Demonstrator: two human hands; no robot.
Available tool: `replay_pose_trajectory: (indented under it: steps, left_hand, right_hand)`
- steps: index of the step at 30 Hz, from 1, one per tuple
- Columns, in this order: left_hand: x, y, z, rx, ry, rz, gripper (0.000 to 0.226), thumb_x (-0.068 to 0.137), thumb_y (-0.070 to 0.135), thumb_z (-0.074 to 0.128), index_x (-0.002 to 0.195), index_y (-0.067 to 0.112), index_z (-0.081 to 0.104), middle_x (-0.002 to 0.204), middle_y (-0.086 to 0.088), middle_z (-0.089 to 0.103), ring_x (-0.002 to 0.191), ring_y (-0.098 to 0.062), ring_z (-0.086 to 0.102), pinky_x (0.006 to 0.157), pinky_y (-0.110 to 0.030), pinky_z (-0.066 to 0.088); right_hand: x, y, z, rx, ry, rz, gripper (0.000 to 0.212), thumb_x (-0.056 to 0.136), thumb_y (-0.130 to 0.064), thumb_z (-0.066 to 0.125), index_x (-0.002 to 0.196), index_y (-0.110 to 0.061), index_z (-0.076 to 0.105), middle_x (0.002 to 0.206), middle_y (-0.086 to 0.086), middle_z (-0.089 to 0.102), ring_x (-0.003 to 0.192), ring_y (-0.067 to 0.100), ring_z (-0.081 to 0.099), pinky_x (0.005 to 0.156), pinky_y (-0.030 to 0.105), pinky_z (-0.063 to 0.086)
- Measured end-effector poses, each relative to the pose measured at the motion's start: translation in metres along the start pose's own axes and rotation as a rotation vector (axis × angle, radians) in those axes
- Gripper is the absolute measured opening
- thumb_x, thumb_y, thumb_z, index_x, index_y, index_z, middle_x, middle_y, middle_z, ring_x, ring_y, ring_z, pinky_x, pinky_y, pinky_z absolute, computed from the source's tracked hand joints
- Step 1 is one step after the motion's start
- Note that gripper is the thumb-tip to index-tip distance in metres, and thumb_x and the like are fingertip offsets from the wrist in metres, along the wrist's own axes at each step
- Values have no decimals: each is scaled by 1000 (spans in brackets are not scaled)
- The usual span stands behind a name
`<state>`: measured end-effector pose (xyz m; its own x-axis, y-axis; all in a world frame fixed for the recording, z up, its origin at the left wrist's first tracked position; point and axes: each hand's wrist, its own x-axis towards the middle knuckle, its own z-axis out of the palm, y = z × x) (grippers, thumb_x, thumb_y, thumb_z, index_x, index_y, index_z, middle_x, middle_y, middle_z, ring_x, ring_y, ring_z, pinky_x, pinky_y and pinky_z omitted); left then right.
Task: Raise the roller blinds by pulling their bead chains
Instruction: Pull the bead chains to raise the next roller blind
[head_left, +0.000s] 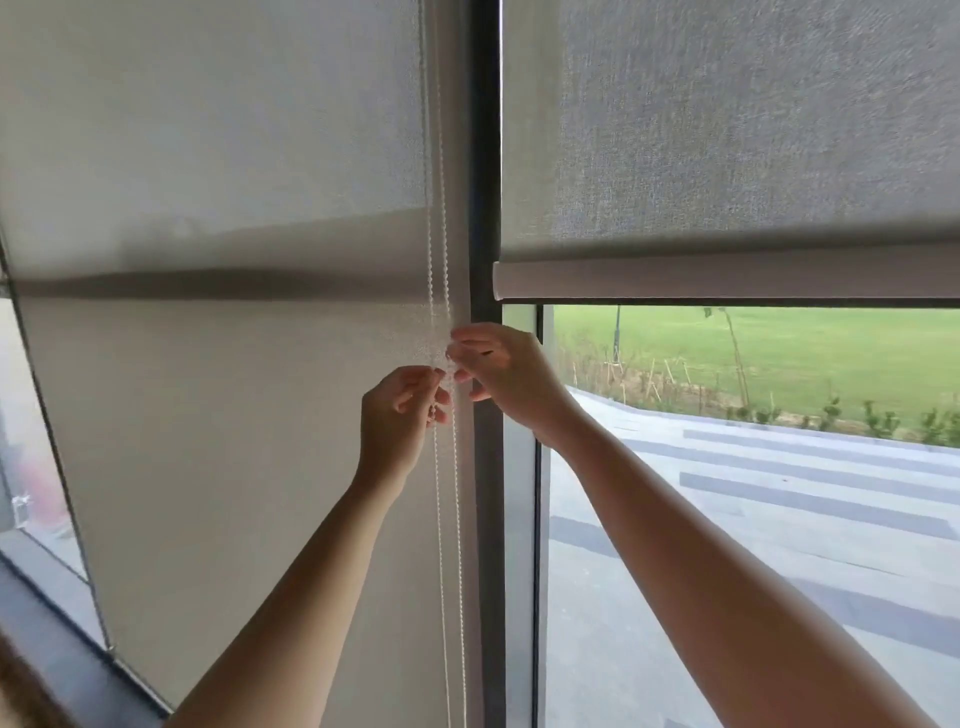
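Note:
A white bead chain (435, 234) hangs in two strands along the right edge of the left roller blind (218, 415), which reaches far down the window. My left hand (397, 415) grips the left strand. Slightly higher, my right hand (498, 369) pinches the right strand. The right roller blind (727, 130) is grey and partly raised; its bottom bar (727, 280) sits a little above my hands' height.
A dark vertical window frame (485, 156) stands between the two blinds, right behind my hands. Below the right blind, the glass shows a paved road and green grass (779, 353). A dark sill (62, 623) runs along the lower left.

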<state>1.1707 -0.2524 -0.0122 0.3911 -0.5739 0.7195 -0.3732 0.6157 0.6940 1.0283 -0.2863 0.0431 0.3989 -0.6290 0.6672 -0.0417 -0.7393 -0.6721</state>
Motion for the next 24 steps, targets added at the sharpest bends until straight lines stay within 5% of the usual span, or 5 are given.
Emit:
replay_pose_trajectory:
  steps: [7, 9, 11, 16, 24]
  left_hand:
    - [-13, -20, -27, 116, -51, 195, 18, 95, 4, 52, 77, 6, 54, 57, -6, 51, 49, -14, 43, 46, -27, 38]
    - [-28, -31, -34, 148, -61, 201, 18, 95, 0, 53, 77, 3, 52, 58, -13, 52, 49, -23, 43, 46, -34, 38]
    - [-40, -38, -40, 95, -35, 156, 19, 95, -1, 51, 77, 4, 52, 58, -12, 51, 51, -19, 43, 47, -32, 37]
    - [-46, -29, -44, 74, -58, 197, 22, 94, -2, 51, 77, 11, 50, 54, 6, 44, 49, -11, 41, 44, -17, 29]
    - [-70, 1, -41, 93, -116, 328, 13, 95, 6, 49, 83, 8, 52, 60, 7, 50, 48, -1, 46, 48, -8, 34]
  right_hand:
    - [-14, -36, 22, 220, 258, 149, 11, 93, -9, 57, 87, -7, 67, 67, 4, 62, 56, 13, 62, 55, 30, 59]
    - [-26, -49, 25, 367, 345, 146, 16, 95, -9, 51, 81, -10, 58, 60, 1, 47, 44, 9, 44, 38, 21, 36]
    - [-39, -59, 29, 385, 437, 90, 17, 98, -15, 50, 85, -14, 61, 53, -9, 35, 41, 3, 26, 37, 18, 19]
    - [-74, -77, 35, 360, 539, -33, 20, 101, -25, 43, 97, -17, 61, 52, -10, 27, 42, 4, 20, 37, 16, 19]
    - [-89, -81, 28, -150, 758, -90, 24, 98, -4, 45, 82, -2, 64, 53, 2, 38, 49, 16, 28, 50, 27, 24]
